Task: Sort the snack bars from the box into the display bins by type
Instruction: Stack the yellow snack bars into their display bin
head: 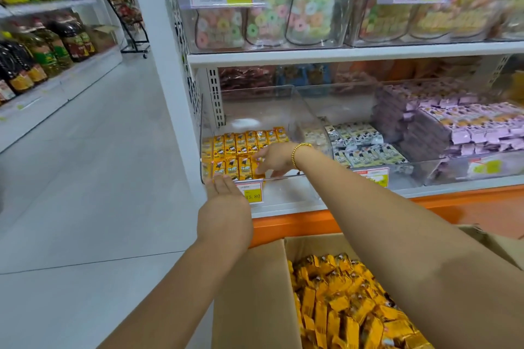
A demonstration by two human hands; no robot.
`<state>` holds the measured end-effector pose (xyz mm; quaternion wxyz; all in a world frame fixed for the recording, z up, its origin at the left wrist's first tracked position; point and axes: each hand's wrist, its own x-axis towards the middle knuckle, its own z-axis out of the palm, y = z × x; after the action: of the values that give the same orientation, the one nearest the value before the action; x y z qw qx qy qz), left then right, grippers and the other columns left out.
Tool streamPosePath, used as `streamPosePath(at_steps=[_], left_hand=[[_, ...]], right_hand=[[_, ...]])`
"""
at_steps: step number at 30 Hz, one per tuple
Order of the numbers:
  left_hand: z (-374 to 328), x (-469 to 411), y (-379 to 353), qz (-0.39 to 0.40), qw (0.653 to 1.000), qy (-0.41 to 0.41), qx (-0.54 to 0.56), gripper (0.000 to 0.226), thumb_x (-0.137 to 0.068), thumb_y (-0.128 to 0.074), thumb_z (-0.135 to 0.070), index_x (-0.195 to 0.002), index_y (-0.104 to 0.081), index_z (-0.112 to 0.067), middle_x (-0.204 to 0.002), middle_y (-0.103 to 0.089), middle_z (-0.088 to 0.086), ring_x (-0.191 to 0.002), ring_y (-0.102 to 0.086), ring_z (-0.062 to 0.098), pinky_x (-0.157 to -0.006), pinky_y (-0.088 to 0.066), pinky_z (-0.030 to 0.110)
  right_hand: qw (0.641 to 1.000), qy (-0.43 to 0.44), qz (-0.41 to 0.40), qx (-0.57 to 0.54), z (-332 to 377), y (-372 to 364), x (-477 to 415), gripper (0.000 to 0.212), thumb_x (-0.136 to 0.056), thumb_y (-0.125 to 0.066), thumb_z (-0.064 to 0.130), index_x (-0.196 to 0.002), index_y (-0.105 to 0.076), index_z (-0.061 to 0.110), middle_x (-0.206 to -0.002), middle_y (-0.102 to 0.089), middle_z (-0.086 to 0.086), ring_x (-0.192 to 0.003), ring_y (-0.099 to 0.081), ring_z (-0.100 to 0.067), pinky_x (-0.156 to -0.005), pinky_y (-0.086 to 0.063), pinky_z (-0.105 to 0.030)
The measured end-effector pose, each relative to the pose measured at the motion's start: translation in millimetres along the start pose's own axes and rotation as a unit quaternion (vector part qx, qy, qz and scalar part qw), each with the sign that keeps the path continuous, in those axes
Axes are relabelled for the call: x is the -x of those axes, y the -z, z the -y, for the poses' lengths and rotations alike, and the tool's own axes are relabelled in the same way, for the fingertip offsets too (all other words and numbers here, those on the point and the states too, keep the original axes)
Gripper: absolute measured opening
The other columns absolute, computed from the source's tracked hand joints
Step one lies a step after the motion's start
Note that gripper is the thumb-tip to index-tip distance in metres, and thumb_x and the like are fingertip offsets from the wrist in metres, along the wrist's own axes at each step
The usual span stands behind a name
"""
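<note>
Far to your left, a store shelf carries dark oil bottles (56,45), and pale floor (99,178) runs between it and the display unit in front of you.

Your left hand (224,193) is flat and relaxed, fingers straight and close together. The fingertips rest against the lower front edge of the leftmost clear bin (269,105), just beside its price tag (251,193), and the hand holds nothing.

Inside that bin, yellow snack bars (241,147) lie in neat rows along the left and front, filling only its left part.

Your right hand (276,160) reaches over the front rim into the same bin. Its fingers are stretched out and loosely spread, with the tips touching the right end of the front row. They are not curled round any bar. A gold bracelet (297,151) sits on that wrist.

Below your right arm stands the open cardboard box (255,292), close to you and beneath the shelf edge. A loose heap of yellow bars (340,306) lies in it, in the same wrapper colour as those in the bin.

To the right, the middle bin holds white-and-black bars (365,147). Beyond it, the right bin is stacked high with purple bars (467,127).

On the shelf above are clear pouches of ring candy (269,17).
</note>
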<state>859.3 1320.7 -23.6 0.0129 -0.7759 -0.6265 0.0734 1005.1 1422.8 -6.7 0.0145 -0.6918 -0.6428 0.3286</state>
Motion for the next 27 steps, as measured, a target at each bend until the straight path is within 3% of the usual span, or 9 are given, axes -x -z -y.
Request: streamPosePath(at_steps=[5, 9, 13, 15, 18, 21, 23, 25, 27], left_hand=[[-0.7, -3.7, 0.4, 0.010, 1.000, 0.004, 0.010, 0.075, -0.098, -0.046, -0.020, -0.148, 0.004, 0.004, -0.158, 0.001, 0.019, -0.146, -0.001, 0.033, -0.106, -0.038, 0.038], [3.1, -4.7, -0.4, 0.011, 1.000, -0.005, 0.017, 0.074, -0.098, -0.044, -0.021, -0.149, 0.005, 0.001, -0.159, 0.003, 0.018, -0.147, -0.001, 0.031, -0.107, -0.036, 0.038], [11.4, -6.4, 0.9, 0.010, 0.999, -0.025, 0.036, 0.069, -0.100, -0.038, -0.025, -0.150, 0.004, -0.002, -0.159, 0.002, 0.015, -0.147, -0.001, 0.028, -0.112, -0.028, 0.037], [14.3, -6.3, 1.1, 0.008, 0.999, -0.033, 0.041, 0.068, -0.101, -0.035, -0.027, -0.150, 0.005, -0.003, -0.159, 0.002, 0.014, -0.147, -0.002, 0.027, -0.113, -0.026, 0.036], [16.2, -6.1, 0.9, 0.002, 0.998, -0.038, 0.043, 0.066, -0.102, -0.033, -0.027, -0.150, 0.005, -0.004, -0.160, 0.002, 0.012, -0.147, -0.004, 0.026, -0.112, -0.028, 0.035], [18.1, -5.3, 1.3, 0.002, 0.998, -0.043, 0.053, 0.065, -0.102, -0.032, -0.027, -0.151, 0.005, -0.006, -0.160, 0.003, 0.011, -0.147, -0.005, 0.024, -0.111, -0.029, 0.034], [20.1, -4.6, 1.4, 0.000, 0.997, -0.047, 0.061, 0.065, -0.103, -0.031, -0.029, -0.151, 0.005, -0.007, -0.160, 0.004, 0.009, -0.147, -0.003, 0.023, -0.112, -0.027, 0.033], [21.3, -3.7, 1.6, 0.000, 0.997, -0.049, 0.064, 0.065, -0.103, -0.031, -0.029, -0.151, 0.006, -0.007, -0.160, 0.005, 0.009, -0.148, -0.002, 0.022, -0.113, -0.027, 0.033], [19.9, -3.8, 1.9, 0.003, 0.997, -0.047, 0.054, 0.065, -0.103, -0.031, -0.027, -0.150, 0.008, -0.005, -0.160, 0.005, 0.010, -0.147, -0.001, 0.024, -0.112, -0.028, 0.033]], right_hand=[[0.991, 0.026, 0.035, 0.124, 6.5, -4.7, -4.1, 0.049, -0.098, -0.049, 0.032, -0.146, -0.037, 0.025, -0.148, -0.039, -0.002, -0.114, -0.057, -0.024, -0.098, -0.050, -0.035], [0.998, -0.031, 0.019, 0.050, -4.3, 2.8, -16.4, 0.050, -0.088, -0.065, 0.036, -0.129, -0.054, 0.010, -0.132, -0.054, -0.011, -0.115, -0.058, -0.030, -0.094, -0.052, -0.042], [0.994, -0.100, -0.031, 0.012, -24.0, 14.0, -24.0, 0.052, -0.080, -0.077, 0.026, -0.119, -0.055, 0.000, -0.112, -0.059, -0.011, -0.097, -0.065, -0.027, -0.089, -0.055, -0.041], [0.993, -0.120, -0.015, 0.002, -28.6, 16.6, -28.7, 0.043, -0.080, -0.077, 0.020, -0.110, -0.056, -0.001, -0.106, -0.061, -0.014, -0.088, -0.065, -0.027, -0.089, -0.055, -0.041], [0.991, -0.131, 0.019, 0.009, -22.8, 18.4, -33.0, 0.024, -0.085, -0.071, 0.013, -0.095, -0.058, -0.004, -0.108, -0.063, -0.018, -0.093, -0.065, -0.030, -0.091, -0.053, -0.041], [0.989, -0.139, 0.035, 0.022, -18.2, 21.9, -35.2, 0.029, -0.088, -0.066, 0.008, -0.110, -0.056, -0.009, -0.106, -0.063, -0.019, -0.097, -0.066, -0.032, -0.092, -0.053, -0.042], [0.986, -0.154, 0.041, 0.048, -22.1, 27.3, -36.1, 0.018, -0.089, -0.063, 0.009, -0.097, -0.061, -0.007, -0.102, -0.068, -0.018, -0.085, -0.067, -0.029, -0.093, -0.052, -0.042], [0.980, -0.174, 0.029, 0.091, -27.8, 32.4, -35.5, 0.017, -0.090, -0.060, 0.010, -0.078, -0.062, -0.001, -0.093, -0.072, -0.015, -0.088, -0.068, -0.028, -0.095, -0.051, -0.042], [0.982, -0.177, 0.026, 0.060, -29.6, 33.6, -37.2, 0.018, -0.091, -0.061, 0.012, -0.077, -0.061, 0.001, -0.095, -0.072, -0.015, -0.089, -0.069, -0.027, -0.095, -0.051, -0.041]])
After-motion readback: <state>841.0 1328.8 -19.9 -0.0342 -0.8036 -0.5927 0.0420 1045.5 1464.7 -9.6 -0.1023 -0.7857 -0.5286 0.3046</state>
